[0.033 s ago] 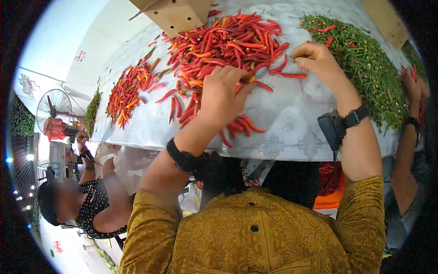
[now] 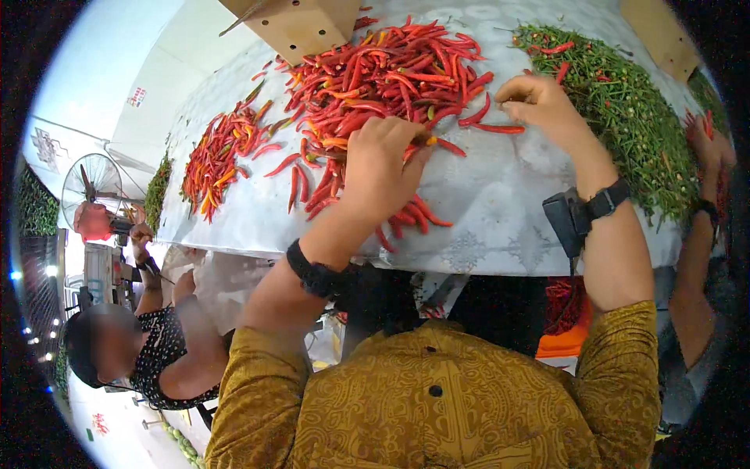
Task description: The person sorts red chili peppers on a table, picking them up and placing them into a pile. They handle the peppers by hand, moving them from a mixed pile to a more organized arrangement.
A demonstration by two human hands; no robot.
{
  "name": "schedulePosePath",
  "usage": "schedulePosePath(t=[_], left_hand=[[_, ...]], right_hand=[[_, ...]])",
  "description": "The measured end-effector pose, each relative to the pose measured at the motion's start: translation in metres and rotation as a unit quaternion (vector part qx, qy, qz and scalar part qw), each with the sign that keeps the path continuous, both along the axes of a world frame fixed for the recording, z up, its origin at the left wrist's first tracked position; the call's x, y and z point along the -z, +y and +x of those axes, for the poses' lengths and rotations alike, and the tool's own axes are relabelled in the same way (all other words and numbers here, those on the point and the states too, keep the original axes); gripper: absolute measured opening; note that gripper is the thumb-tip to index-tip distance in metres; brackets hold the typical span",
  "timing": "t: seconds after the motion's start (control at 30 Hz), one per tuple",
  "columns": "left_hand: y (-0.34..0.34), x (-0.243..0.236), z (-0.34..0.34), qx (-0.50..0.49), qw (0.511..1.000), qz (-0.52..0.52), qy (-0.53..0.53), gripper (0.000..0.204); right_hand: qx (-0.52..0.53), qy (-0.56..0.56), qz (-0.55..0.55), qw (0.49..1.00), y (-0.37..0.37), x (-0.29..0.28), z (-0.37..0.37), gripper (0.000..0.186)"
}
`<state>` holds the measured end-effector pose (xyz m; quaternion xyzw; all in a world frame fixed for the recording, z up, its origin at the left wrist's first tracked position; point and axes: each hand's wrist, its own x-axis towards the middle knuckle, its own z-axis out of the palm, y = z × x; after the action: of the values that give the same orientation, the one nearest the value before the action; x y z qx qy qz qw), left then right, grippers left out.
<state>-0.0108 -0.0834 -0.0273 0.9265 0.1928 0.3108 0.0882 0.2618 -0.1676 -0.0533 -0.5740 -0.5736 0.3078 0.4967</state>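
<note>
My left hand is over the near side of a heap of red chili peppers, its fingers curled. A chili pepper with an orange-yellow end shows at its thumb and fingertips; the palm hides the rest. My right hand hovers above the white tablecloth, between the red heap and a pile of green stems. Thumb and fingers there are bent together, and whatever they hold is too small to make out. Loose chilies lie just left of it.
A smaller heap of red and orange chilies lies to the left. A cardboard box stands at the far edge of the main heap. At left, a co-worker sits beside the table near a fan; another person's arm reaches in at right.
Both hands have barely shifted. My right hand sits very slightly lower, and the fingers of my left hand have moved a little around the chili pepper.
</note>
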Motion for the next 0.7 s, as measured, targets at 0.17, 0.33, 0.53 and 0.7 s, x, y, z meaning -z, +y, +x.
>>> schedulePosePath(t=[0.17, 0.33, 0.53, 0.7], left_hand=[[-0.017, 0.007, -0.01, 0.006, 0.999, 0.003, -0.034, 0.018], [-0.04, 0.007, -0.02, 0.058, 0.998, -0.007, 0.017, 0.018], [-0.039, 0.018, -0.022, 0.039, 0.997, 0.024, 0.064, 0.019], [-0.025, 0.021, -0.018, -0.001, 0.997, 0.062, 0.044, 0.021]], right_hand=[[0.012, -0.205, -0.016, 0.979, -0.002, -0.008, -0.011, 0.022], [0.006, -0.311, -0.047, 0.949, -0.006, -0.01, -0.021, 0.023], [0.004, -0.266, -0.079, 0.961, -0.006, -0.014, -0.025, 0.018], [-0.021, -0.224, -0.063, 0.972, -0.004, -0.016, -0.024, 0.019]])
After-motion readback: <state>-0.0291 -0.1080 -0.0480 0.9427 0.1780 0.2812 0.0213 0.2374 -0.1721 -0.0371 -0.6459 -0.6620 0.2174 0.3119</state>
